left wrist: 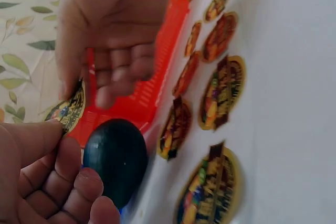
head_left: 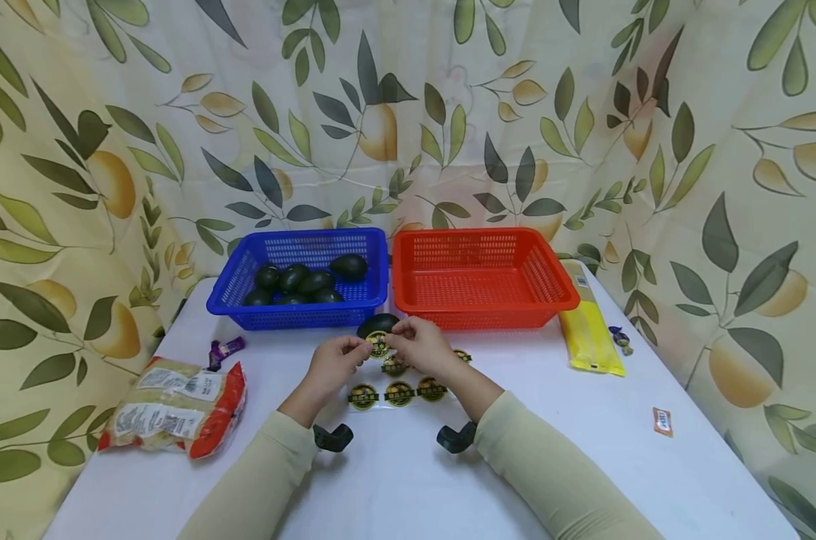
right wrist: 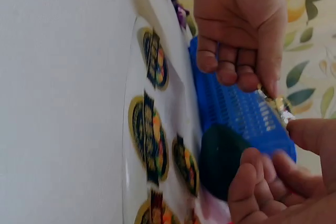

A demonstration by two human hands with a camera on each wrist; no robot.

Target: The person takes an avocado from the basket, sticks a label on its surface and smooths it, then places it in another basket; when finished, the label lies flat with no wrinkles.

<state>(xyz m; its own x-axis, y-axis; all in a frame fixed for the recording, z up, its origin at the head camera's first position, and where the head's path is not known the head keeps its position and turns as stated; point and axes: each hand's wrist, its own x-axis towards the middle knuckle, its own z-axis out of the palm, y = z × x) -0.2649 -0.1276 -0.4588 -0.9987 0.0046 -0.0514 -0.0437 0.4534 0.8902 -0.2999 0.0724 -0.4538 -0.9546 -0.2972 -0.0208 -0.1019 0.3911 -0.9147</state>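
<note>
White tabletop (head_left: 408,480) is being used as the work surface, backed by a leaf-printed curtain. At its far edge, a red basket (head_left: 482,277) is being kept beside a blue basket (head_left: 300,281), the latter being filled with dark avocados (head_left: 300,283). Left of the blue basket, a bag of packaged food (head_left: 172,406) is lying on the table; right of the red basket, a yellow packet (head_left: 589,330) is lying. Just in front of the gap between the baskets, a single avocado (head_left: 378,324) is resting on the table, with a clear sheet of round stickers (head_left: 398,391) spread nearer the person. Above that avocado, one round sticker (head_left: 378,343) is being pinched at its edges by the left hand (head_left: 337,364) and the right hand (head_left: 421,346), fingers curled around it.
</note>
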